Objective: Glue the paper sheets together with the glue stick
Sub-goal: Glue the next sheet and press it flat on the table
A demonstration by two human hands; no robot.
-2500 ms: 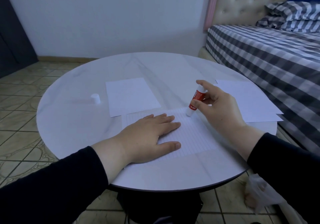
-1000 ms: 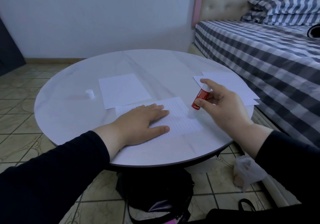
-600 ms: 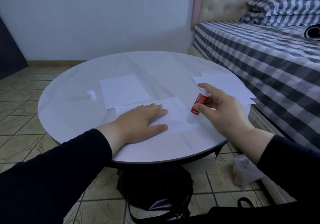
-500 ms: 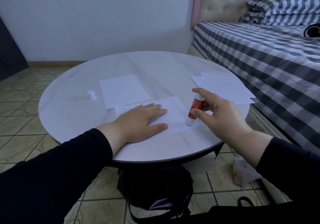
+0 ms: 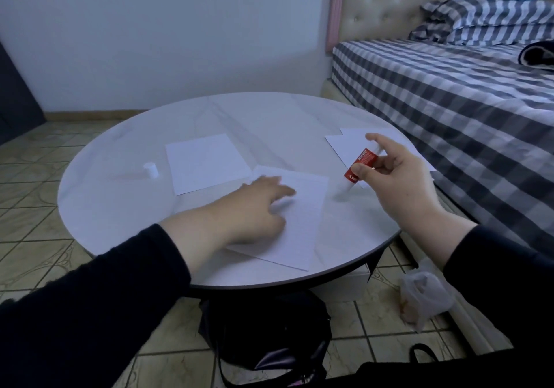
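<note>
A lined paper sheet [image 5: 302,219] lies turned at an angle near the front of the round white table [image 5: 269,123]. My left hand [image 5: 254,207] rests on it with the fingers spread, blurred by motion. My right hand [image 5: 398,177] holds the red and white glue stick [image 5: 358,167] tilted, its tip just above the table to the right of that sheet. A blank sheet [image 5: 205,162] lies behind my left hand. More white sheets [image 5: 344,144] lie at the table's right edge, partly hidden by my right hand. The white glue cap [image 5: 150,170] stands at the left.
A bed with a checked cover [image 5: 464,93] stands close along the table's right side. A black bag [image 5: 266,336] sits on the tiled floor under the table's front edge. A white plastic bag [image 5: 425,300] lies on the floor at the right.
The lined sheet has been rotated under my left hand, so its long side now points away from me. My right hand has lifted the glue stick off the sheet to the right.
</note>
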